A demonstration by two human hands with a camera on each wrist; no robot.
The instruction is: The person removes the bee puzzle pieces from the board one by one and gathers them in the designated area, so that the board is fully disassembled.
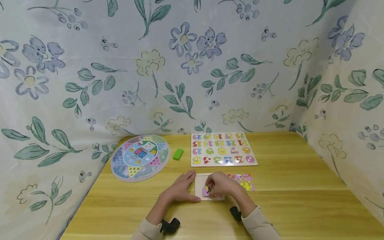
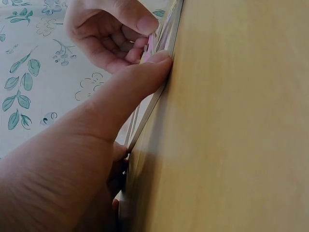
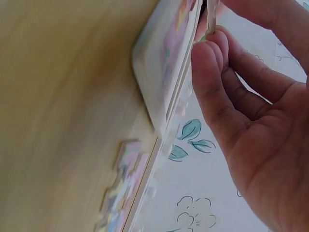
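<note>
A small wooden puzzle tray [image 1: 200, 181] lies on the table in the head view, with some coloured pieces along its lower side. My left hand [image 1: 181, 189] rests at the tray's left edge, fingers extended; its thumb [image 2: 145, 72] presses the near rim in the left wrist view. Over the tray, my right hand [image 1: 223, 184] pinches a jigsaw piece [image 3: 211, 19] between thumb and fingers. The piece's pink face [image 2: 150, 47] shows in the left wrist view. Its exact fit against the tray is hidden by the fingers.
Jigsaw pieces [image 1: 247, 183] lie grouped to the tray's right, partly behind my right hand. Behind stands a number puzzle board [image 1: 224, 149]. A green block [image 1: 178, 154] and a round Chinese checkers board [image 1: 140, 158] are at the back left. Floral cloth [image 1: 192, 86] hangs behind the table.
</note>
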